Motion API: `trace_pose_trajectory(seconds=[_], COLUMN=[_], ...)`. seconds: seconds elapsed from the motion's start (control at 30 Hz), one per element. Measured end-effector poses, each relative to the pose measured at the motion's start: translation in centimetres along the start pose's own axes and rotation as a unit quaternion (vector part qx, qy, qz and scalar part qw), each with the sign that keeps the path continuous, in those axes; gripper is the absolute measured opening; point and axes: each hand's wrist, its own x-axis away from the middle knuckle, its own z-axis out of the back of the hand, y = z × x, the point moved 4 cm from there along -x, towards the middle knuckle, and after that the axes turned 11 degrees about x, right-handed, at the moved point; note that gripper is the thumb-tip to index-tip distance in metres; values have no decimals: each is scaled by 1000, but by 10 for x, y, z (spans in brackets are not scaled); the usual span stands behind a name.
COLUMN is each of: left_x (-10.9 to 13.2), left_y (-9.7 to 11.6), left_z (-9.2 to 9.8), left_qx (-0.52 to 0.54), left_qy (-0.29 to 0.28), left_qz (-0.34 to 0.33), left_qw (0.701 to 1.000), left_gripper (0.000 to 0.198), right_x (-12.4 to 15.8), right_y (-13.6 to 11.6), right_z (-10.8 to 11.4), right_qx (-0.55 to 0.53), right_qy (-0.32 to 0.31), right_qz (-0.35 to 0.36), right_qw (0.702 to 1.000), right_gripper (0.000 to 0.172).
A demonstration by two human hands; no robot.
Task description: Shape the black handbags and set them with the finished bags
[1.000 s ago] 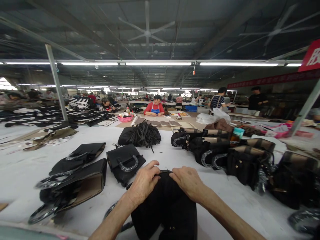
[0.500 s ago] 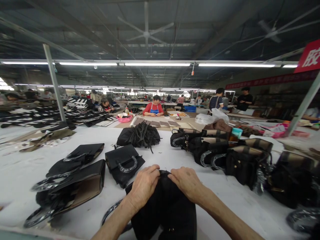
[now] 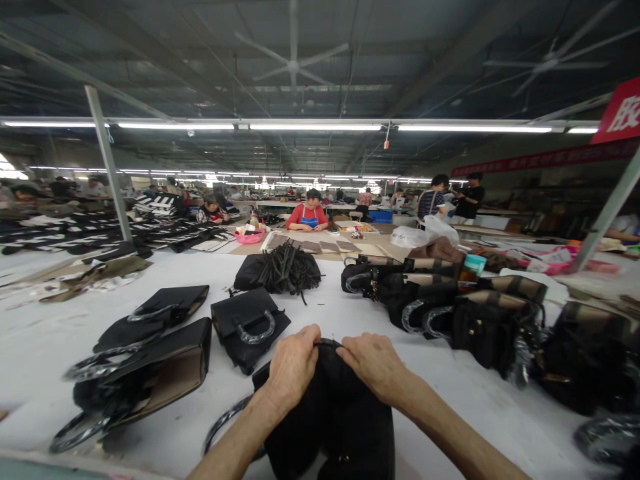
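Counter w/ white top [image 3: 167, 437]: far L, black bag w/ tan lining [image 3: 183, 377], mouth gaping; next, black flap bag w/ clear-wrapped curved handle [image 3: 246, 323]. L hand [image 3: 295, 365] mostly closed, gripping upper edge of black fabric bag [image 3: 360, 420], front ctr. R hand [image 3: 374, 360] pinching same edge, thumb & fingers together. Far R, row of black bags w/ tan interiors [image 3: 483, 327].

The rounded black cloth bag [image 3: 356, 417] looks matt, the curved, clear-plastic-wrapped dark handle [image 3: 257, 339] glossy, the flat white tabletop [image 3: 480, 400] smooth
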Motion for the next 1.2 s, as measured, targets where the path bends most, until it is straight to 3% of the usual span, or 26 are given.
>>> trace_pose_trajectory(seconds=[0.1, 0.27, 0.47, 0.7, 1.0, 1.1, 1.2], left_x=[-5, -9, -7, -7, -8, -4, 5], left_y=[-2, 1, 8, 11, 7, 5, -4], left_z=[0, -1, -1, -3, 1, 8, 19], left_qx=[39, 34, -16, -7, 100, 103, 46], left_qy=[1, -24, -10, -11, -67, -84, -95], left_qz=[7, -25, -16, -14, -30, -8, 68], left_qw=[999, 999, 1000, 1000, 992, 991, 992], left_gripper=[28, 17, 23, 26, 22, 37, 46], right_x=[0, 0, -7, -17, -20, -23, -24], right_y=[2, 1, -7, -10, -3, 3, 10], right_z=[0, -1, -3, -3, 0, 0, 0], right_qx=[2, 13, -2, -1, -98, -152, -201], right_qy=[-2, -15, -23, -17, -58, -76, -107], right_qz=[3, 9, -25, -9, 10, 39, 63], right_qw=[1000, 1000, 999, 1000, 993, 985, 972], right_gripper=[39, 39, 21, 14, 19, 19, 20])
